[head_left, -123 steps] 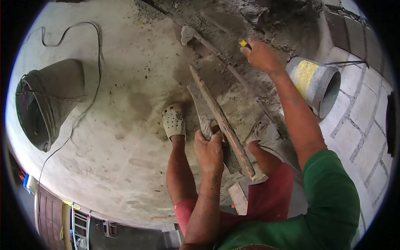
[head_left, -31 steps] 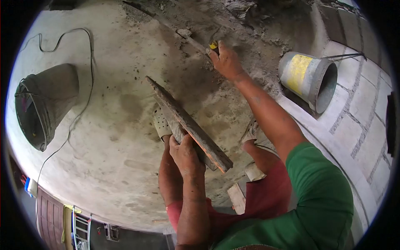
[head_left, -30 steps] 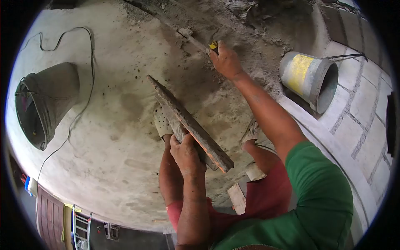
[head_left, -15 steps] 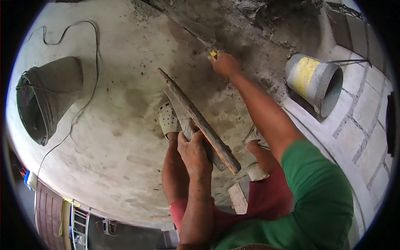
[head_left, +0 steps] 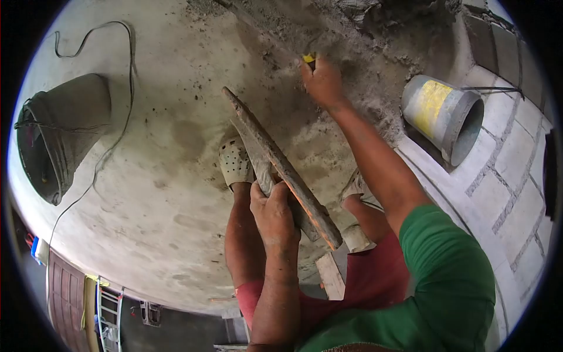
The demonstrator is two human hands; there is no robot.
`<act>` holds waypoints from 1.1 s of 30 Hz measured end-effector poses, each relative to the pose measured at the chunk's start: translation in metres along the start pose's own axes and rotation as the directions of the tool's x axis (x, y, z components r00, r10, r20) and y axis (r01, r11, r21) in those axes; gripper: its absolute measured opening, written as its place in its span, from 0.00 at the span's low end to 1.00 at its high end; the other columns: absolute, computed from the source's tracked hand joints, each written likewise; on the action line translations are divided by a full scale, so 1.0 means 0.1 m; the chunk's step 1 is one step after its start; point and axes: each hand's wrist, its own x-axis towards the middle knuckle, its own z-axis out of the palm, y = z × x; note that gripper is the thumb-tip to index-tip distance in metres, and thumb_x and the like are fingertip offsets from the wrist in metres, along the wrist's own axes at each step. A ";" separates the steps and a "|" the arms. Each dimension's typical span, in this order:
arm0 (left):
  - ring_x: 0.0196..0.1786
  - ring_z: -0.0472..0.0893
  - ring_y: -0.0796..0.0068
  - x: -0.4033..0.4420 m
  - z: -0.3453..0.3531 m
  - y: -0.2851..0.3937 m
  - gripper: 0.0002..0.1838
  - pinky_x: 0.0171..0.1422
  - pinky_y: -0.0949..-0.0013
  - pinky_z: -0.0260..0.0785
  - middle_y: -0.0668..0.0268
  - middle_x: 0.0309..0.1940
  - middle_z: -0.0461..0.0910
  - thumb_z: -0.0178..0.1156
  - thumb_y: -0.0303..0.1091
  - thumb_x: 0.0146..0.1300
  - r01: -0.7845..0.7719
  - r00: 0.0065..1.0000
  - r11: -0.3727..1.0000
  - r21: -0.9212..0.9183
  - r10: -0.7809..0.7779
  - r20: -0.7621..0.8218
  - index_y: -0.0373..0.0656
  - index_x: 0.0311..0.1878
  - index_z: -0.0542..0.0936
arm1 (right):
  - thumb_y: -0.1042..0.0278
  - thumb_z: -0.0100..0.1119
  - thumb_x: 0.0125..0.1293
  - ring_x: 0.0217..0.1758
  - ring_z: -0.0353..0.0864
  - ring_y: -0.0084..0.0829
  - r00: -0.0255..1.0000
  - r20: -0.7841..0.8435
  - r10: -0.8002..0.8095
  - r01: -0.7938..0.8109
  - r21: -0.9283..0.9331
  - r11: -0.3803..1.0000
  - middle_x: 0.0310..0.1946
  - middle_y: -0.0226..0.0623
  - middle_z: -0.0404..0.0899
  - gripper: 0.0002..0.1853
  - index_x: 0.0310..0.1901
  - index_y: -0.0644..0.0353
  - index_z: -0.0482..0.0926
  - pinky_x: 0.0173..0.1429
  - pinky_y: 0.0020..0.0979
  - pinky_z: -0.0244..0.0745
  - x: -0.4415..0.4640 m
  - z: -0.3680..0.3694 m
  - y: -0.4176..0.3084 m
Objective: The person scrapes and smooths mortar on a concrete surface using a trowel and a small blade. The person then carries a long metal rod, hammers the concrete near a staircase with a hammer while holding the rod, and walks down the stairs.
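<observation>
My left hand (head_left: 273, 214) is closed around the grip of a mortar-stained wooden hawk (head_left: 281, 167). The board is tilted nearly edge-on to me, above the floor and between my feet. My right hand (head_left: 322, 82) reaches forward, wrapped around the yellow-marked handle of a trowel (head_left: 309, 58). Its blade is hard to make out against the grey mortar (head_left: 375, 35) heaped at the top of the view. Wet-looking mortar and crumbs lie around that hand.
A grey bucket with a yellow patch (head_left: 434, 108) lies tipped beside the block wall (head_left: 510, 158) on the right. On the left lies another dirty bucket (head_left: 79, 126), near a black cable (head_left: 131, 76). A small wood block (head_left: 331, 276) is near my shorts; a ladder (head_left: 109, 317) stands lower left.
My right hand has moved slightly up and right with the trowel, whose blade now blends into the mortar. The hawk stays in my left hand, almost unmoved.
</observation>
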 end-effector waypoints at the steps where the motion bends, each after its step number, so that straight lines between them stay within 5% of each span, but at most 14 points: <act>1: 0.32 0.77 0.78 0.00 0.01 0.00 0.12 0.39 0.74 0.72 0.66 0.35 0.79 0.58 0.23 0.59 -0.005 1.000 1.000 0.010 0.005 -0.007 0.34 0.47 0.75 | 0.52 0.56 0.74 0.34 0.84 0.51 1.000 0.003 0.001 -0.002 0.003 1.000 0.30 0.52 0.81 0.22 0.47 0.70 0.76 0.36 0.46 0.78 -0.03 -0.04 -0.04; 5: 0.37 0.82 0.70 0.10 -0.09 -0.12 0.14 0.41 0.68 0.77 0.60 0.40 0.79 0.60 0.29 0.68 -0.092 0.994 0.991 0.100 0.086 0.066 0.35 0.52 0.71 | 0.49 0.54 0.75 0.36 0.84 0.49 0.999 -0.022 -0.029 0.029 0.009 1.000 0.30 0.51 0.81 0.25 0.49 0.71 0.76 0.39 0.49 0.78 0.06 -0.04 -0.07; 10: 0.38 0.82 0.71 0.08 -0.02 -0.09 0.16 0.41 0.68 0.76 0.60 0.40 0.79 0.61 0.29 0.67 -0.031 0.999 0.994 0.105 0.029 0.019 0.34 0.54 0.72 | 0.44 0.49 0.76 0.32 0.83 0.48 0.990 0.035 -0.135 0.138 -0.115 0.984 0.28 0.49 0.80 0.32 0.58 0.73 0.74 0.38 0.52 0.78 0.14 0.18 0.10; 16: 0.37 0.80 0.73 0.06 0.01 -0.16 0.15 0.42 0.69 0.74 0.61 0.39 0.79 0.60 0.27 0.63 -0.075 0.997 0.989 0.128 0.073 0.022 0.32 0.51 0.73 | 0.51 0.49 0.76 0.40 0.83 0.58 0.999 -0.031 -0.021 0.014 -0.225 0.974 0.36 0.59 0.81 0.24 0.53 0.69 0.76 0.44 0.56 0.74 0.14 0.16 0.23; 22: 0.33 0.77 0.77 0.02 0.09 0.02 0.11 0.40 0.71 0.72 0.65 0.36 0.79 0.58 0.23 0.59 -0.025 0.999 1.000 0.002 0.025 -0.033 0.34 0.45 0.75 | 0.51 0.48 0.77 0.42 0.82 0.57 0.957 0.257 0.137 -0.042 -0.342 0.939 0.38 0.58 0.81 0.22 0.48 0.68 0.76 0.44 0.53 0.74 -0.38 -0.27 0.61; 24: 0.33 0.76 0.77 0.03 0.04 0.05 0.11 0.39 0.72 0.72 0.65 0.35 0.78 0.58 0.23 0.58 -0.039 0.998 0.999 -0.035 0.038 -0.046 0.34 0.45 0.75 | 0.49 0.45 0.79 0.36 0.82 0.53 0.986 0.135 0.098 -0.074 -0.174 0.982 0.35 0.52 0.82 0.25 0.56 0.67 0.73 0.40 0.49 0.74 -0.45 -0.28 0.54; 27: 0.33 0.78 0.77 0.10 -0.07 0.01 0.11 0.39 0.72 0.72 0.65 0.35 0.79 0.58 0.22 0.58 -0.111 0.994 0.994 0.001 0.111 0.007 0.34 0.46 0.75 | 0.49 0.45 0.79 0.34 0.82 0.50 0.960 0.152 0.234 -0.179 -0.309 0.934 0.34 0.51 0.82 0.25 0.55 0.68 0.74 0.39 0.49 0.74 -0.26 -0.20 0.28; 31: 0.33 0.77 0.78 0.06 -0.01 0.14 0.12 0.39 0.72 0.72 0.66 0.35 0.79 0.58 0.23 0.58 -0.043 0.999 0.999 -0.014 0.043 -0.023 0.34 0.46 0.75 | 0.50 0.44 0.79 0.33 0.82 0.48 0.961 0.205 0.186 -0.119 -0.303 0.945 0.33 0.50 0.82 0.25 0.55 0.69 0.74 0.38 0.48 0.74 -0.30 -0.03 0.32; 33: 0.32 0.77 0.78 0.00 -0.03 0.13 0.12 0.39 0.72 0.72 0.67 0.35 0.78 0.58 0.23 0.58 0.013 0.999 1.000 0.006 -0.013 -0.046 0.34 0.46 0.75 | 0.49 0.45 0.79 0.35 0.83 0.47 0.900 0.289 0.327 -0.290 -0.162 0.943 0.34 0.51 0.82 0.26 0.53 0.70 0.75 0.39 0.49 0.74 -0.57 -0.16 0.40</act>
